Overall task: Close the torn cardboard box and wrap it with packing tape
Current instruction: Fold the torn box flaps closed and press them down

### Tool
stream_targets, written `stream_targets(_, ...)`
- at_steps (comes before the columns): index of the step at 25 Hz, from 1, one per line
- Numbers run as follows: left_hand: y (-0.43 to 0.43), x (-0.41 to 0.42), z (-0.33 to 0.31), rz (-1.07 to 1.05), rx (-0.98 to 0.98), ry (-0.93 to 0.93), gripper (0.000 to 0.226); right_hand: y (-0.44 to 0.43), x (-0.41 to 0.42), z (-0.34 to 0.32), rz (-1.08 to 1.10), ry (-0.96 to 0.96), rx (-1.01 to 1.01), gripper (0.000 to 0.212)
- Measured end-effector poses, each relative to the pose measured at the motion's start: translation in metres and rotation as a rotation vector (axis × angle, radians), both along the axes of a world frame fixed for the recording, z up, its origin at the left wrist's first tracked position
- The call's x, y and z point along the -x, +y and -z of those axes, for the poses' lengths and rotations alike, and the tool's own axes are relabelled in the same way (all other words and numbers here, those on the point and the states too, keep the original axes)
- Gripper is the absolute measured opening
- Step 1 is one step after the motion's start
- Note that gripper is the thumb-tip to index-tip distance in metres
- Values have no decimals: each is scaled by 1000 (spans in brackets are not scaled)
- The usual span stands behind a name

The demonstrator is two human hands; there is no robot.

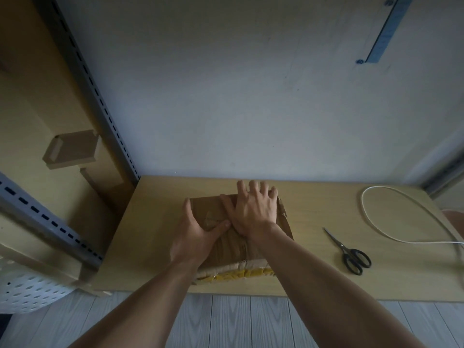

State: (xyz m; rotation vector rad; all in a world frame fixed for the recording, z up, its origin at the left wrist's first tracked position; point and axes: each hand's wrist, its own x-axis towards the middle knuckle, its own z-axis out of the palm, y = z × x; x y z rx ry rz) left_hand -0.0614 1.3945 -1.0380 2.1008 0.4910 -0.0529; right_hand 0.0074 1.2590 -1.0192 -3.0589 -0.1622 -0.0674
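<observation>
The box (213, 209) sits in the middle of the wooden table (313, 272), close to the near edge, and both hands are on it to keep the top flaps down. The right hand (253, 209) lies flat on the lid with its fingers spread wide and reaching over the far edge. To my eye that is to pin the loose cardboard while the torn right-hand edge wants to lift. The left hand (193, 234) braces the left edge, thumb laid across the top toward the other hand and fingers straight along the side. It steadies the box rather than pinching it. With the flaps pressed down I cannot see what is inside. Only a band of yellow shows along the ragged near face, and I can't tell whether that is old tape or contents. A pair of scissors (351, 252) lies well apart to the right, blades together, handy for cutting tape later, and a white cable (362, 200) loops beyond them. No roll of tape is in sight, so the closing seems nearly done and the wrapping not yet begun.
</observation>
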Motion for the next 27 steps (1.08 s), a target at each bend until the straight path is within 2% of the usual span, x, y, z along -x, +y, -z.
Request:
stream_targets(3,3,1,4,3,57,-2,119,-15,-13,-3,-20,5,38,70)
stream_targets(7,4,1,3,29,86,-29,117,-67,-28,-8,98,74,11,70)
stream_targets(10,0,2,-3,96,50,-2,111,-73,-28,-7,43,49,11,63)
stream_targets(12,-5,-5,-12,124,-113,-32,101,-62,-28,-11,45,-9,-88,52)
stream_targets(14,-18,-24,-22,89,-398,-188,81,-49,-27,-14,70,-39,-218,49)
stream_targets(16,-36,-50,-30,109,-578,-268,65,-38,-19,-12,63,10,-211,50)
stream_targets(19,-62,-73,-13,251,-667,-156,43,-36,-10,5,32,81,-98,36)
stream_targets(22,-63,-84,12,285,-689,-117,25,-40,-15,11,46,44,-131,38)
stream_targets(24,-51,-89,10,320,-671,-151,26,-40,-14,7,46,33,-153,37)
stream_targets(27,-13,-90,7,332,-638,-237,54,-41,-10,1,50,11,-184,35)
